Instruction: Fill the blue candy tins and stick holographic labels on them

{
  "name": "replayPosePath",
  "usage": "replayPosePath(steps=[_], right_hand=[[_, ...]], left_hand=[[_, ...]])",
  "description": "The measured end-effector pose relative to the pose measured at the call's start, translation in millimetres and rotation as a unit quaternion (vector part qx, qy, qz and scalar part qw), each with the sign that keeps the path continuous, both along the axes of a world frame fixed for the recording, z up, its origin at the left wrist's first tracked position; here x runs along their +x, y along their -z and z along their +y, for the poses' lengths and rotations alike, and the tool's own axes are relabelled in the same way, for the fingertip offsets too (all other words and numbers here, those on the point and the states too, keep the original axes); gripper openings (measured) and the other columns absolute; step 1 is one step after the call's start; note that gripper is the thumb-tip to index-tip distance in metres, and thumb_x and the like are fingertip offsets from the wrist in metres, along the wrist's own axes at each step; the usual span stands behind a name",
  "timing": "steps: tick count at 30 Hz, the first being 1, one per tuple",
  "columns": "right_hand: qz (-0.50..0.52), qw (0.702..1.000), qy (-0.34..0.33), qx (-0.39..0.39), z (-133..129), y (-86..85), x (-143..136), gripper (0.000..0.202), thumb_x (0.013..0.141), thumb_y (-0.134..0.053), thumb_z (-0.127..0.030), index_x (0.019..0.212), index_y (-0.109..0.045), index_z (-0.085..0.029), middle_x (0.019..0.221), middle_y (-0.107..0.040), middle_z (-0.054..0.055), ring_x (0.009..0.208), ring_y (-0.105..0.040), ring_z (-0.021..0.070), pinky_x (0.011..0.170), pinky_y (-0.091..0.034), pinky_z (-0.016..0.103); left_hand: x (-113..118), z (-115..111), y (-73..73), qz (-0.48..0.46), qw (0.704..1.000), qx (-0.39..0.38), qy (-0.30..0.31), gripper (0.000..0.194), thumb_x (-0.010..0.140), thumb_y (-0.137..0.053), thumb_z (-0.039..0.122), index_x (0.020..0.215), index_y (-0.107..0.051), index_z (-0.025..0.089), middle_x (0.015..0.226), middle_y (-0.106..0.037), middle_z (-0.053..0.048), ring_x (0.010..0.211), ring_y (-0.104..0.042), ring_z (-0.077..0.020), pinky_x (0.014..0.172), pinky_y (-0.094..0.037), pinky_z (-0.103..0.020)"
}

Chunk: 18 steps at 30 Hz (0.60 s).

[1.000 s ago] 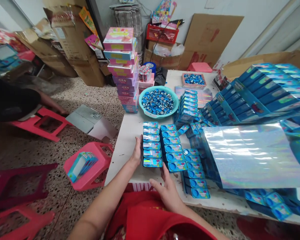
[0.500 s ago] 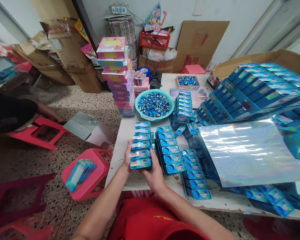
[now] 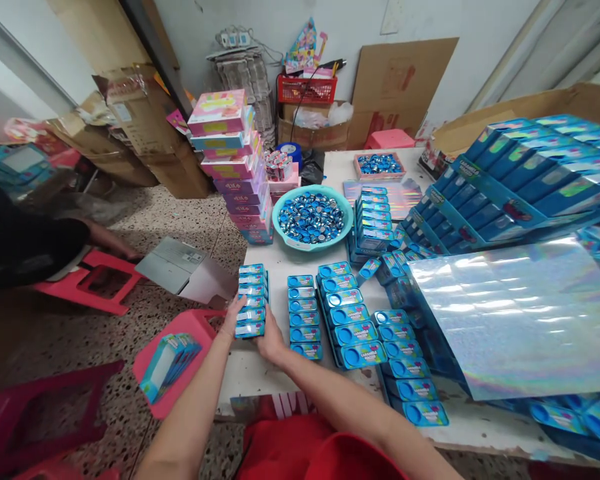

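My left hand (image 3: 232, 316) and my right hand (image 3: 272, 339) are closed round the two sides of a row of small blue boxes (image 3: 251, 314) near the table's left edge. The boxes stand packed one behind another. Just right of my right hand is a second row of blue boxes (image 3: 304, 319) with dished tops. Beyond it stand a longer row of printed blue boxes (image 3: 349, 317) and another row (image 3: 411, 368) nearer the front edge. Behind them a turquoise basin (image 3: 307, 247) holds many small blue and silver round pieces.
A tall stack of pink and purple boxes (image 3: 240, 190) rises at the table's back left. Large blue display boxes (image 3: 500, 213) and a shiny sheet (image 3: 500, 320) crowd the right. A pink stool (image 3: 207, 328) stands at left; beyond it sits a person (image 3: 35, 233).
Both hands have shifted left with the row of boxes between them. A gap now separates it from the second row, which was mostly hidden before. The camera view has shifted slightly.
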State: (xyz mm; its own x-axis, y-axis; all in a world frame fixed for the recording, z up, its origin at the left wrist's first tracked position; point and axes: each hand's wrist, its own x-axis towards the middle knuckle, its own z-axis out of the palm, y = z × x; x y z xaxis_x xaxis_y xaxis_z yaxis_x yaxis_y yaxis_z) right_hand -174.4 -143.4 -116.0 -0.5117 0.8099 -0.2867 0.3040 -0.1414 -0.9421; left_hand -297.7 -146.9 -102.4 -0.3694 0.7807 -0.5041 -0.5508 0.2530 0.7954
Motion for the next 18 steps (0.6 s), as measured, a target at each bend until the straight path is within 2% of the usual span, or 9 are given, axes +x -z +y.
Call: replayPosePath(steps=[2, 4, 5, 7, 9, 10, 12, 15, 18], right_hand=[[-0.014, 1.000, 0.000, -0.011, 0.2, -3.3, 1.1, 0.095, 0.057, -0.065, -0.007, 0.142, -0.022, -0.014, 0.142, -0.035, 0.015, 0.130, -0.035, 0.0290, 0.106, -0.030, 0.046], [-0.012, 1.000, 0.006, 0.000, -4.7, -14.1, 13.0, 0.097, 0.056, -0.068, -0.010, 0.141, -0.023, -0.016, 0.144, -0.032, 0.014, 0.133, -0.030, 0.0287, 0.108, -0.028, 0.045], [-0.004, 1.000, -0.001, 0.008, -8.9, -21.3, 24.0, 0.096, 0.056, -0.070, -0.012, 0.141, -0.025, -0.017, 0.144, -0.033, 0.013, 0.132, -0.030, 0.0284, 0.107, -0.029, 0.045], [0.024, 0.998, -0.056, 0.016, -19.7, -36.5, 55.3, 0.084, 0.060, -0.071, -0.019, 0.136, -0.036, -0.020, 0.137, -0.044, 0.011, 0.125, -0.042, 0.0270, 0.101, -0.038, 0.042], [0.042, 0.986, -0.163, -0.008, -30.1, -49.6, 93.8, 0.056, 0.068, -0.066, -0.024, 0.122, -0.053, -0.022, 0.114, -0.063, 0.006, 0.102, -0.059, 0.0232, 0.088, -0.048, 0.037], [0.034, 0.979, -0.199, -0.021, -34.1, -54.3, 112.7, 0.042, 0.072, -0.062, -0.024, 0.114, -0.059, -0.023, 0.103, -0.067, 0.005, 0.093, -0.063, 0.0213, 0.083, -0.049, 0.035], [-0.027, 0.974, -0.226, -0.009, -38.4, -59.4, 144.6, 0.029, 0.075, -0.056, -0.021, 0.103, -0.065, -0.022, 0.094, -0.069, 0.004, 0.086, -0.064, 0.0207, 0.080, -0.049, 0.033], [-0.149, 0.959, -0.224, 0.085, -36.8, -56.6, 169.6, 0.029, 0.073, -0.059, -0.016, 0.101, -0.065, -0.020, 0.103, -0.066, 0.008, 0.098, -0.059, 0.0236, 0.088, -0.045, 0.035], [-0.234, 0.931, -0.230, 0.158, -32.6, -46.8, 173.7, 0.035, 0.073, -0.061, -0.017, 0.108, -0.062, -0.019, 0.116, -0.061, 0.010, 0.110, -0.052, 0.0260, 0.094, -0.039, 0.036]], left_hand=[[-2.1, 1.6, 5.3, 0.031, 0.999, 0.013, 0.007, 0.054, 0.067, -0.069, 0.044, 0.112, -0.051, 0.020, 0.096, -0.068, -0.006, 0.085, -0.066, -0.0219, 0.075, -0.054, -0.037], [-6.8, 0.2, 1.0, 0.088, 0.996, -0.009, 0.011, 0.054, 0.068, -0.068, 0.044, 0.114, -0.051, 0.022, 0.108, -0.064, -0.007, 0.097, -0.062, -0.0236, 0.082, -0.051, -0.038], [-8.9, -1.0, -4.2, 0.148, 0.989, -0.026, -0.005, 0.054, 0.068, -0.068, 0.043, 0.115, -0.051, 0.022, 0.114, -0.062, -0.008, 0.105, -0.058, -0.0246, 0.088, -0.047, -0.039], [-8.8, -1.7, -17.5, 0.321, 0.944, -0.045, -0.053, 0.054, 0.069, -0.067, 0.040, 0.118, -0.052, 0.023, 0.125, -0.054, -0.008, 0.121, -0.045, -0.0254, 0.101, -0.037, -0.039], [1.9, 4.2, -30.1, 0.480, 0.875, -0.026, -0.058, 0.048, 0.074, -0.062, 0.038, 0.118, -0.052, 0.022, 0.129, -0.050, -0.008, 0.127, -0.038, -0.0245, 0.107, -0.028, -0.038], [11.5, 10.9, -34.5, 0.530, 0.848, -0.004, -0.028, 0.044, 0.077, -0.057, 0.038, 0.118, -0.053, 0.022, 0.128, -0.050, -0.008, 0.125, -0.039, -0.0239, 0.108, -0.026, -0.038], [36.8, 31.9, -37.7, 0.571, 0.817, 0.040, 0.069, 0.035, 0.083, -0.049, 0.034, 0.115, -0.056, 0.023, 0.122, -0.054, -0.008, 0.120, -0.044, -0.0229, 0.107, -0.028, -0.038], [73.5, 73.1, -29.2, 0.587, 0.784, 0.081, 0.183, 0.031, 0.083, -0.049, 0.031, 0.110, -0.059, 0.021, 0.121, -0.055, -0.010, 0.120, -0.042, -0.0256, 0.107, -0.025, -0.040], [90.6, 103.1, -13.5, 0.574, 0.774, 0.051, 0.262, 0.031, 0.083, -0.049, 0.039, 0.104, -0.062, 0.019, 0.109, -0.058, -0.011, 0.111, -0.047, -0.0272, 0.101, -0.030, -0.040]])
